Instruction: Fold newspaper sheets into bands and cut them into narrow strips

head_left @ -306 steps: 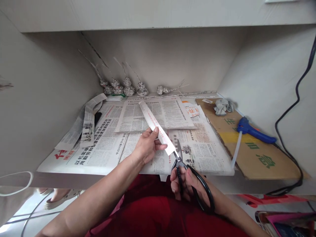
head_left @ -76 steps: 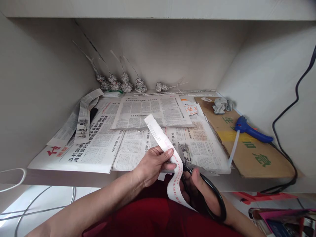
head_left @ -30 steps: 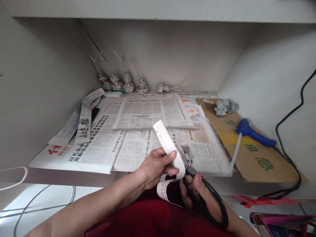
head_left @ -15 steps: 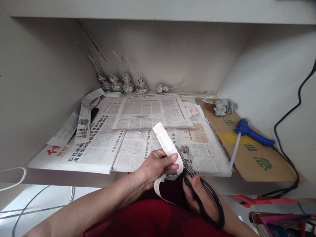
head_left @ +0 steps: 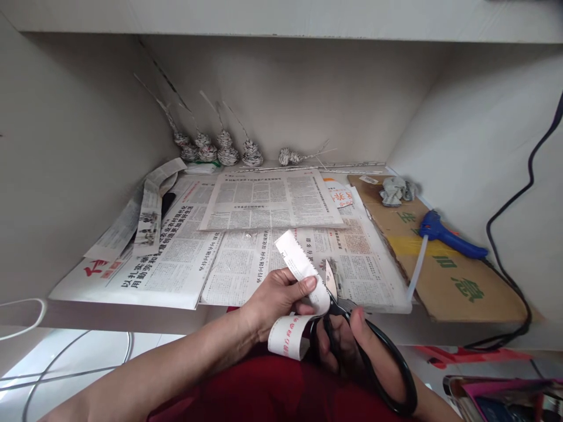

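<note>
Between the thumb and fingers of my left hand (head_left: 281, 296) is pinched a long newspaper strip (head_left: 295, 257). Its upper end sticks up over the table, and the rest curls down towards my lap, showing red print. My right hand (head_left: 352, 346) is wrapped round the handles of black-handled scissors (head_left: 336, 302). The scissor blades are spread apart, right beside the strip's right edge; whether the paper lies between them I cannot tell. Beneath both hands' far side lie newspaper sheets (head_left: 272, 205) on the table.
Several gourd shapes woven from paper (head_left: 227, 149) stand along the back wall, with one on its side. Cut paper strips (head_left: 147, 220) lie at left. At right, a blue glue gun (head_left: 453, 234) and a crumpled grey cloth (head_left: 398, 190) rest on cardboard (head_left: 440, 281).
The scissor blades have opened wider and the handles have spread. My left hand and the strip have shifted slightly, and the strip's lower end has swung round, showing its red print.
</note>
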### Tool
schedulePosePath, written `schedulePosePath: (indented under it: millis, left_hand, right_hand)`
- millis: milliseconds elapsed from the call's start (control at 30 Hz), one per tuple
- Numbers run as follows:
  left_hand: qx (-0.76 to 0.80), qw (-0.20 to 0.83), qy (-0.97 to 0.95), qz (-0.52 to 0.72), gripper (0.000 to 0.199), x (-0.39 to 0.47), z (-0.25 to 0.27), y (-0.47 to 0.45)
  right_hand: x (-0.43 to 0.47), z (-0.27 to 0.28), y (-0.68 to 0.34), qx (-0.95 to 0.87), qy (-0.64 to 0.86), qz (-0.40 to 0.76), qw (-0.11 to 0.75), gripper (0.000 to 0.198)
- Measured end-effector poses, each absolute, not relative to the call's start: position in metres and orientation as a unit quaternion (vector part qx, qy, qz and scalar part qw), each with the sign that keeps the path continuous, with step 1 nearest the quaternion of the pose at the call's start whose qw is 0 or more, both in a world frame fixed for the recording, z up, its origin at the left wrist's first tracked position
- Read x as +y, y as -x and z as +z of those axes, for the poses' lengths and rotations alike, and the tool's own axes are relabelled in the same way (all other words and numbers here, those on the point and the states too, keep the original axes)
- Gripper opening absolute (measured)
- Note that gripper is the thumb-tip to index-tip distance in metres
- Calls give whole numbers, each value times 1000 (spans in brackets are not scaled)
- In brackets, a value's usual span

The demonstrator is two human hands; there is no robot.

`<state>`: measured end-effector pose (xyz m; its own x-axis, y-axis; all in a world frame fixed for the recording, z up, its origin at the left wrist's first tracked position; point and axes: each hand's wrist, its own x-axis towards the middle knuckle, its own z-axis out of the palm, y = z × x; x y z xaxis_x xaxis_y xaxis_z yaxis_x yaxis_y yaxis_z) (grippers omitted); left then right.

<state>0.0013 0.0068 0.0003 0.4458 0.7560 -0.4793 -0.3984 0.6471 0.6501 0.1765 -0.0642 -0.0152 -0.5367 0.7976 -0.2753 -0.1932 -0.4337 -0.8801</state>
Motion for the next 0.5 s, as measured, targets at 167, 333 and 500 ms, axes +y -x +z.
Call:
schedulePosePath:
  millis: [167,333,500]
  left_hand:
    - [383,815,-229,371,39,7,8,-3]
    - [376,802,-241,395,33,7,5,-3]
    - [372,790,-239,425,33,11,4,-1]
  right_hand:
    - [-66,-19,-177,-434,381,746,331,77]
    - [-69,-13,-179,-486,460,672,318,63]
    - [-66,-10,-182,-489,482,664,296,62]
